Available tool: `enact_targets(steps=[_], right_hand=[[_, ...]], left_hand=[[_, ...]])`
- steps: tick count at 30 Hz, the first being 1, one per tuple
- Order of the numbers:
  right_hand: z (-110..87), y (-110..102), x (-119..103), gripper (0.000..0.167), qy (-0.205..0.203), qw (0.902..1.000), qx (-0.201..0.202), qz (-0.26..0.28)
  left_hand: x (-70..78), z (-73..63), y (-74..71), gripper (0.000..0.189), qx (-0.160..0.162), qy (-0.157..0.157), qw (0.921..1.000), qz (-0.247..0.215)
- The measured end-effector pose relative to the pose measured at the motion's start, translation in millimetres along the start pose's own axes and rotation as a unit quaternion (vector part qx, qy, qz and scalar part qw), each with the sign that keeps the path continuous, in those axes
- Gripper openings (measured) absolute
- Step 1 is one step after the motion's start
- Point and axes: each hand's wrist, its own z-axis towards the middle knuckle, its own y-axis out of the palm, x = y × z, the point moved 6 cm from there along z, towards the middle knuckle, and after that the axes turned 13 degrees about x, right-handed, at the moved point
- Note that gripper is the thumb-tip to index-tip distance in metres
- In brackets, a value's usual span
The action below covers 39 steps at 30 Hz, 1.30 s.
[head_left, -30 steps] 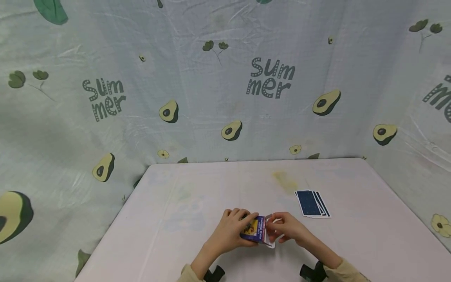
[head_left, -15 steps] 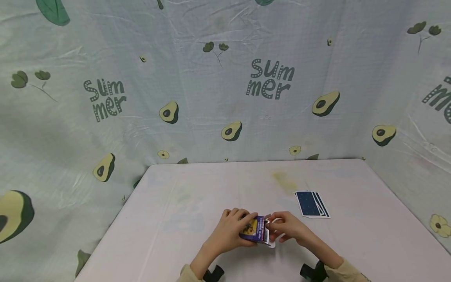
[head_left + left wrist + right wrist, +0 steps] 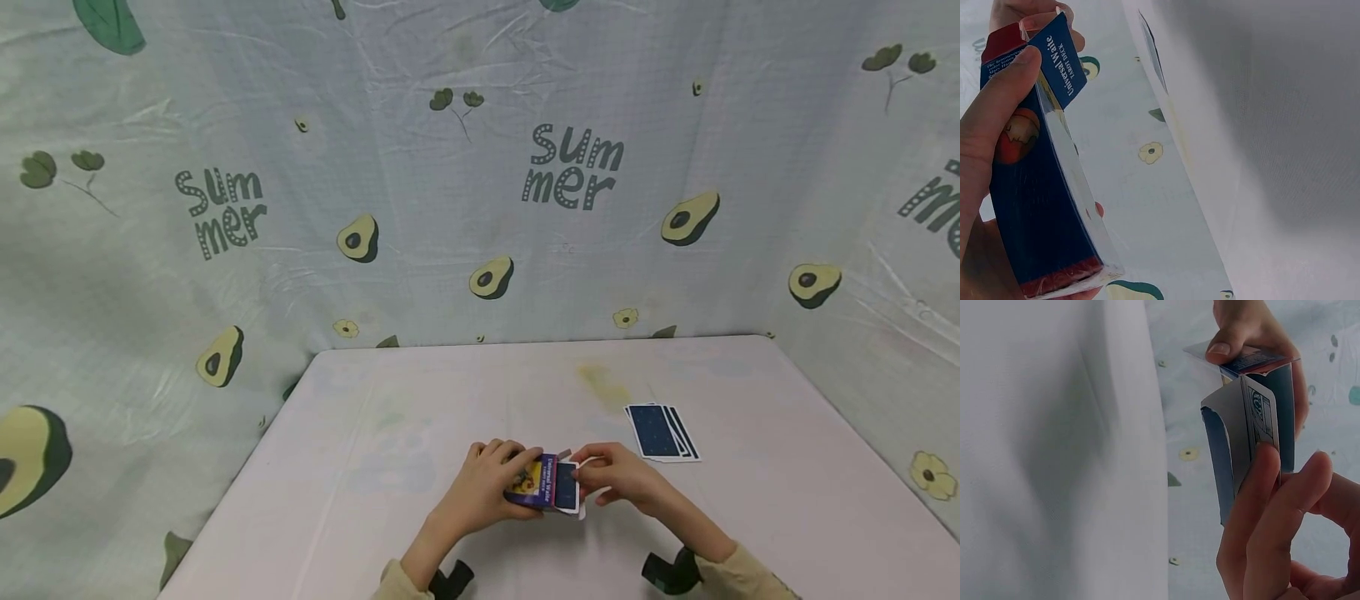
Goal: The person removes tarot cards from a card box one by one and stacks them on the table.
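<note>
In the head view my left hand grips a tarot deck box, purple-blue with a yellow picture, its open end turned right. Tarot cards with dark blue backs and white borders stick partway out of that end. Thumb and fingers of my right hand pinch the protruding cards. The left wrist view shows "Universal Waite Tarot Deck" on the raised flap of the box. In the right wrist view a printed card face shows above my right fingertips; how many cards are pinched is hidden.
A slightly fanned pile of blue-backed cards lies at the right of the white table. Behind the table hangs a pale cloth with avocado prints. Dark wrist cameras sit on both forearms.
The cards have slid farther out of the box toward the right, so a blue back now shows. Box and left hand have shifted slightly left and up. The card pile stays put.
</note>
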Motion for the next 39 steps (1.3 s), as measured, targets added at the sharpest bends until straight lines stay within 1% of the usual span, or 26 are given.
enact_targets(steps=[5,9,16,23,29,39], right_hand=[[-0.9,-3.5,-2.3,0.04,-0.008,0.9999,-0.006,0.005],[-1.3,-6.0,-3.3,0.042,-0.011,0.9999,-0.011,0.003],[-0.2,-11.6,-2.7,0.04,-0.01,0.9998,0.009,-0.013],[0.3,-18.5,-4.4,0.036,-0.013,0.9995,0.018,-0.022],[-1.1,-26.1,-9.4,0.035,-0.021,0.9994,0.008,-0.027],[-3.6,-41.0,-15.4,0.032,-0.037,0.9984,-0.003,-0.043]], left_hand=[[-1.7,0.3,-3.2,0.075,0.009,0.001,1.0,-0.001],[-4.8,0.2,-3.8,0.075,0.006,-0.005,1.0,0.001],[-10.6,0.1,-3.8,0.074,-0.008,-0.024,0.9997,-0.002],[-11.5,0.2,-4.8,0.074,-0.008,-0.027,0.9996,-0.002],[-13.4,0.4,-6.2,0.074,-0.005,-0.026,0.9996,0.002],[-18.8,0.1,-8.6,0.075,-0.006,-0.041,0.9991,0.006]])
